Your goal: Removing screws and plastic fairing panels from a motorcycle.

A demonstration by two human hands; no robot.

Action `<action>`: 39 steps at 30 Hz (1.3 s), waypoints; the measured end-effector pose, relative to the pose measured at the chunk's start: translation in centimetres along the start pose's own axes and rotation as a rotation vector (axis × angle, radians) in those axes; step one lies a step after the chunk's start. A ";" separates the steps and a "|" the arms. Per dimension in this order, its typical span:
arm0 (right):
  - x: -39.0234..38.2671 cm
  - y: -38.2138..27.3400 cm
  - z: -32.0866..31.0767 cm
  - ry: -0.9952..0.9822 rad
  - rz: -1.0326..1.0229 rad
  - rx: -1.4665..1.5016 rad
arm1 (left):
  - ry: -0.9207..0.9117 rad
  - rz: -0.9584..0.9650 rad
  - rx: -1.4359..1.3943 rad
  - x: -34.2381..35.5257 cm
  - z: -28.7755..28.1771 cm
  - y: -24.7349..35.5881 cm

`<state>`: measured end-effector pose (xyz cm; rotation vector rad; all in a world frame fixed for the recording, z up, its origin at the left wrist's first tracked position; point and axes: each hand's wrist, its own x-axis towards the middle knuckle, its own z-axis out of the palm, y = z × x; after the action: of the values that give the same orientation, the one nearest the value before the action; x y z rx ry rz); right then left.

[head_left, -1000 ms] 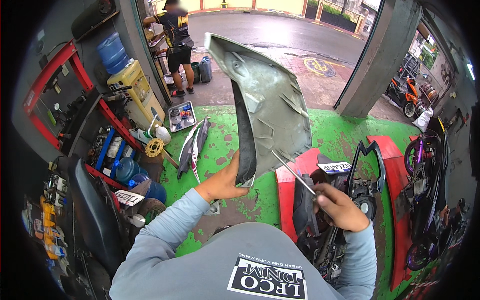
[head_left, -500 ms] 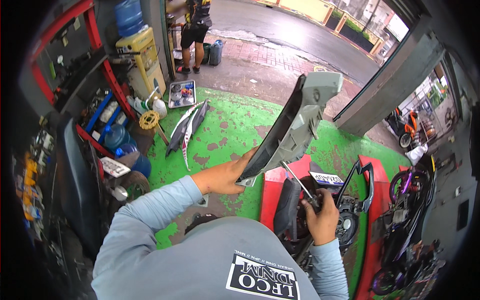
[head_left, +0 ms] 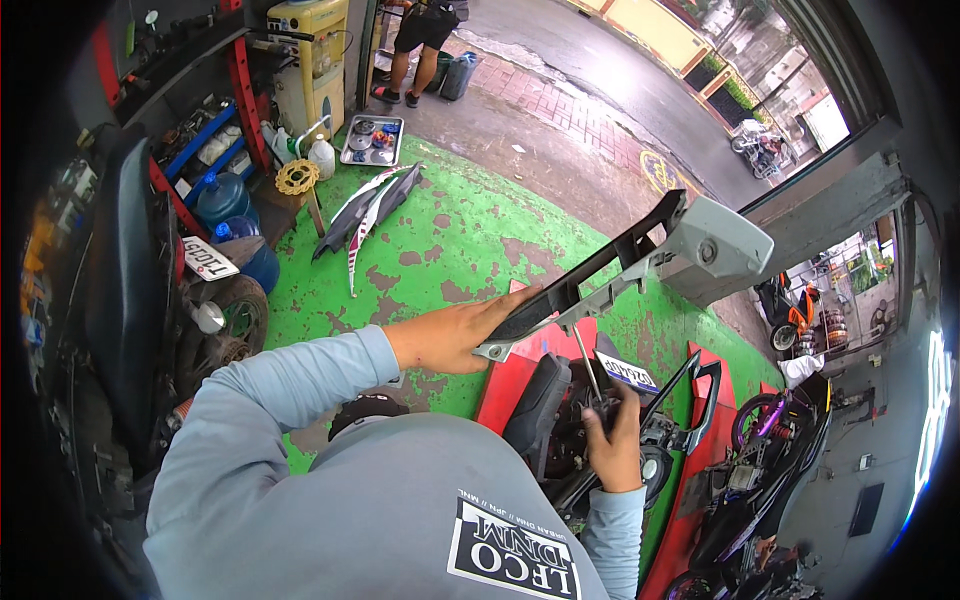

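My left hand (head_left: 455, 335) is closed on the lower end of a long grey-and-black plastic motorcycle fairing panel (head_left: 705, 240). The panel slants up to the right, its ribbed inner side partly showing. In my right hand (head_left: 613, 440) is a screwdriver; its thin metal shaft (head_left: 588, 365) points up, with the tip close to the panel's lower edge. Whether the tip touches the panel I cannot tell, and the handle is mostly hidden by my fingers. Below the right hand stands a partly stripped motorcycle with a dark seat (head_left: 535, 400) and a licence plate (head_left: 627, 371).
Fairing pieces (head_left: 370, 215) lie on the worn green floor (head_left: 430, 250), near a metal tray of parts (head_left: 371, 141). A motorcycle (head_left: 120, 280) stands at left. Red lift platforms (head_left: 690, 480) and a purple-wheeled motorcycle (head_left: 757, 425) are at right. A person (head_left: 420, 50) stands near the street.
The panel has tipped over to the right and lies at a flatter slant. Both hands keep their holds. The screwdriver shaft stands steeper, and the whole view has shifted and turned.
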<state>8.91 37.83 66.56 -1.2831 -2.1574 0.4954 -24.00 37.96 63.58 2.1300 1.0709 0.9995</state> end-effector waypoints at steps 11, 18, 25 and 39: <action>1.1 -0.1 0.3 -0.016 -0.005 -0.100 | -0.051 -0.070 0.031 -0.3 0.8 -0.4; 1.6 -0.9 0.0 -0.135 -0.045 -0.118 | -0.051 -0.133 0.006 -0.9 1.2 -1.0; 1.7 -1.1 1.2 0.014 0.037 0.009 | -0.057 -0.202 0.007 -0.7 1.6 -0.8; 1.7 0.1 1.9 0.091 0.158 0.062 | -0.009 -0.143 0.020 -0.2 3.2 -0.9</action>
<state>7.12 39.31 65.52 -1.4211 -1.9612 0.5521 -21.88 37.80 60.96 2.0395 1.2150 0.9152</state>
